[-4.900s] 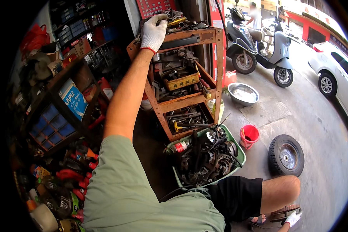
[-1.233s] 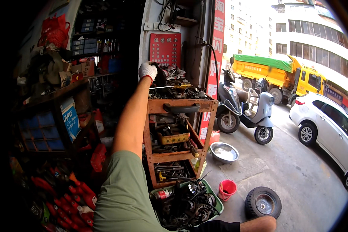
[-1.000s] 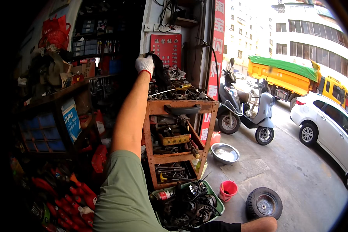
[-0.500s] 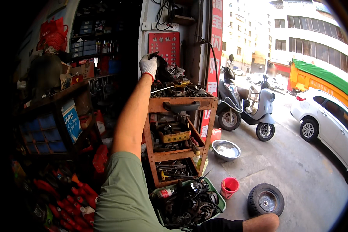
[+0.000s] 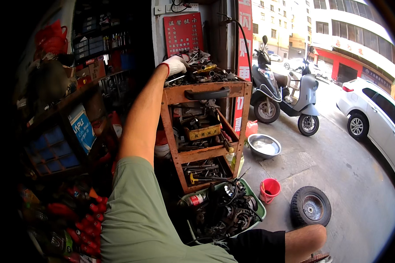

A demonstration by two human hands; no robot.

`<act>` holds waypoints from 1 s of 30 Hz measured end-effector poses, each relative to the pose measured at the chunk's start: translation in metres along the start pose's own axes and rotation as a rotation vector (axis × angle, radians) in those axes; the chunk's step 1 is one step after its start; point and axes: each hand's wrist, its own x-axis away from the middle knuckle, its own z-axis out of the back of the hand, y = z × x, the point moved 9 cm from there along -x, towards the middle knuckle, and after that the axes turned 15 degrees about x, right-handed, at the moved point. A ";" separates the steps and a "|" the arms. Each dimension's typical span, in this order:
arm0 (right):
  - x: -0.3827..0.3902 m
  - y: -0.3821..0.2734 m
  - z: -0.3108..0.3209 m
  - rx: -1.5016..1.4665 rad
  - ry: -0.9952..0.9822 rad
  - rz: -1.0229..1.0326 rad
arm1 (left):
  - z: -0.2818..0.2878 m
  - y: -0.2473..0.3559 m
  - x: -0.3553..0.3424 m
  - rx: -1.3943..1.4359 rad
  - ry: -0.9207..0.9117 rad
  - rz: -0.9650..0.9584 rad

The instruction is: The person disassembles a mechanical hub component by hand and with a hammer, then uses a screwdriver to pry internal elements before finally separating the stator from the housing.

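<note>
My left hand [image 5: 176,65], in a white glove with a red cuff, is on the pile of metal tools and parts [image 5: 210,74] atop the rusty cart [image 5: 170,127]. Its fingers bend down into the pile; their tips are hidden, so I cannot tell what they touch or grip. Beside it lie a yellow-handled tool [image 5: 207,68] and a crumpled pale cloth or wrapping [image 5: 194,57]. Lower shelves hold a yellow tray [image 5: 202,130] and loose tools [image 5: 204,168]. My right hand is not in view.
A green tub of greasy parts [image 5: 259,212], red bucket [image 5: 270,190], loose wheel [image 5: 311,206] and steel basin [image 5: 264,147] are on the floor. Two scooters [image 5: 307,101] and a white car [image 5: 377,122] stand right. Crowded shelving [image 5: 57,144] is left.
My left hand has come down onto the pile; the dark item it held up is no longer raised. The view has tilted down. The yellow truck has moved rightward, mostly out of view.
</note>
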 end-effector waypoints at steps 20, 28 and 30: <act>0.002 -0.005 0.005 -0.021 0.013 0.050 | -0.106 0.168 0.160 0.171 0.311 -0.774; -0.034 0.025 -0.050 -0.120 -0.031 0.064 | -0.209 0.120 0.150 0.136 -0.142 -0.502; -0.041 0.042 -0.067 -0.097 -0.057 -0.012 | -0.223 0.091 0.136 0.086 -0.188 -0.361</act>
